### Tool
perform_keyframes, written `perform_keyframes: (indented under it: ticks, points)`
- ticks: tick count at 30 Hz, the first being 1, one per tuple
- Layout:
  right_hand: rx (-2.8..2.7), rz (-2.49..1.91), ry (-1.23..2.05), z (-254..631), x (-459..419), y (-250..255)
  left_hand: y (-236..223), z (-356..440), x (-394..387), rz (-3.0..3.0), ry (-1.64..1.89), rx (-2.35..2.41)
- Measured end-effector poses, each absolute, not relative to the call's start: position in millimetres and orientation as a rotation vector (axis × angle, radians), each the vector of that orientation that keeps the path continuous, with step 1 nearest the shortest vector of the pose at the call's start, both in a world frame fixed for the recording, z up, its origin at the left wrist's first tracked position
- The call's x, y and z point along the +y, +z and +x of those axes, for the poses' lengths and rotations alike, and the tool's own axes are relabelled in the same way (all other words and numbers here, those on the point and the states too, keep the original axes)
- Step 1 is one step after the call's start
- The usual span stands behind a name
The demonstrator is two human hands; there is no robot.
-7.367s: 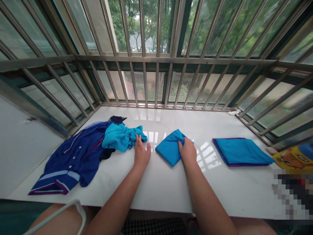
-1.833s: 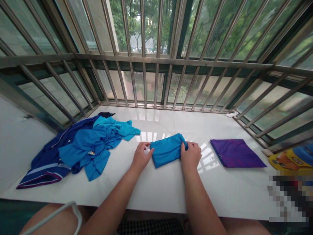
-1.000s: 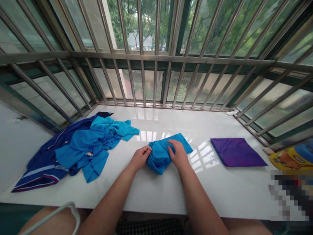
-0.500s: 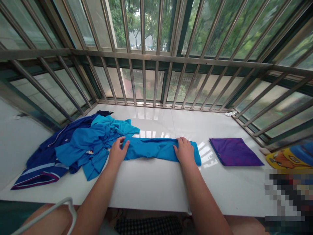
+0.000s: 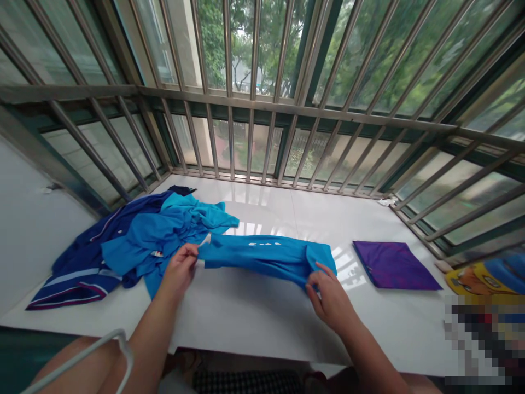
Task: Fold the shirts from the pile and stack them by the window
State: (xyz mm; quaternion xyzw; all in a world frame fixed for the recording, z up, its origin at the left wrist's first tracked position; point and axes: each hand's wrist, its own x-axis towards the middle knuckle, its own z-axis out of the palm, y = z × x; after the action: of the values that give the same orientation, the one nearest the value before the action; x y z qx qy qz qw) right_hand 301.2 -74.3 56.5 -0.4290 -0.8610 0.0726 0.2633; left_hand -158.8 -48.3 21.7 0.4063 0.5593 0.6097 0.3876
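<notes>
Where a heap of clothes point(image 5: 139, 241) covers the left end of the white worktop point(image 5: 254, 323), the left hand point(image 5: 179, 268) pinches shut on a long folded blue garment point(image 5: 262, 260) lying crosswise. The right hand point(image 5: 330, 298), half open, grips its lower right edge. Its small white print point(image 5: 262, 241) is unreadable; a purple cloth point(image 5: 391, 266) lies further right.

No legible text is appearing in this view. The blue garment point(image 5: 262, 257) is showing small white printed marks point(image 5: 262, 242) along its far edge, but these are too blurred to read.
</notes>
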Motion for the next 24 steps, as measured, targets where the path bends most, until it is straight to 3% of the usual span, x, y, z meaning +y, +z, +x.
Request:
perform_keyframes:
  ticks: [4,8,15,18,24]
  points:
    - [-2.559,-1.174,0.298,319,-131,52,40,-181,-96,1.322,0.965,1.326]
    - [-2.551,-1.339,0.135,313,-139,51,54,-170,-118,1.683,0.534,1.560]
    - [-2.278,-1.624,0.014,259,-68,42,36,-107,-100,2.241,0.703,1.614]
    - [-2.377,-1.656,0.150,251,-53,45,27,-91,-76,2.328,0.656,1.693]
    - [-2.406,-1.261,0.604,284,-104,81,48,-87,-20,2.234,0.585,1.520]
